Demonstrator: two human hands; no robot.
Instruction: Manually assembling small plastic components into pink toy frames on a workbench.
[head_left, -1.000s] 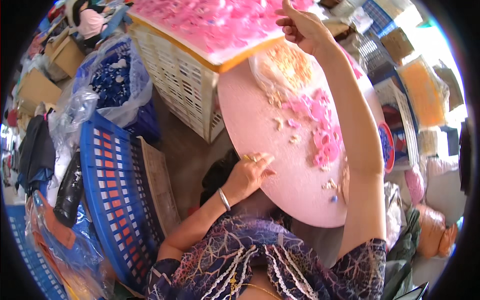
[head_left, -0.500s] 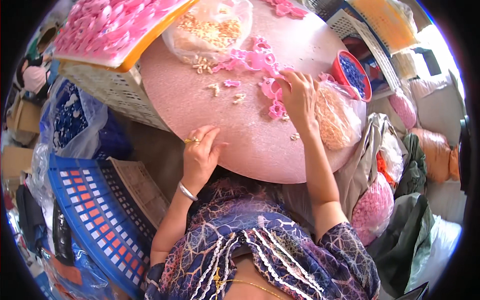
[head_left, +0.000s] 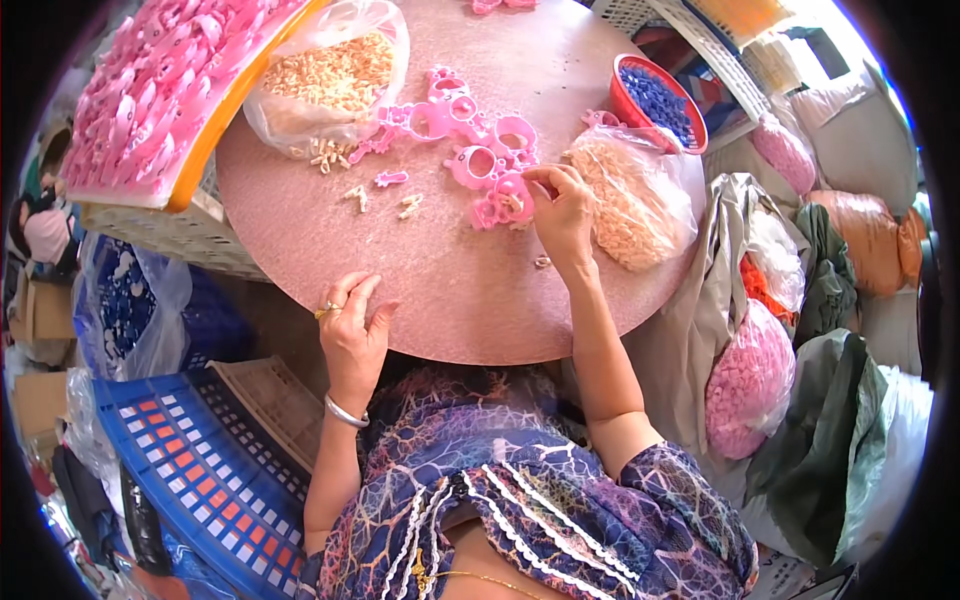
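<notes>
Several pink plastic frames with round holes [head_left: 480,160] lie in a loose cluster on the round table [head_left: 450,300]. My right hand [head_left: 565,215] is closed in a pinch at the right edge of the nearest pink frame [head_left: 488,212]. Something small and cream-coloured shows by its ring; the fingers partly hide that spot. At the table's near left edge rests my left hand [head_left: 352,335], fingers loosely bent, thumb apart, holding nothing. Beyond it lie a small pink piece [head_left: 392,178] and a few loose cream pieces [head_left: 410,206].
A clear bag of cream pieces [head_left: 335,75] stands at the back left, beside a crate heaped with pink parts [head_left: 180,90]. On the right are a bag of peach-coloured pieces [head_left: 630,200] and a red basket of blue pieces [head_left: 620,95]. A blue basket [head_left: 150,440] stands low left.
The whole view has shifted, so the table sits further left. My right hand has come nearer along the pink cluster, to its nearest frame. My left hand stays at the table edge.
</notes>
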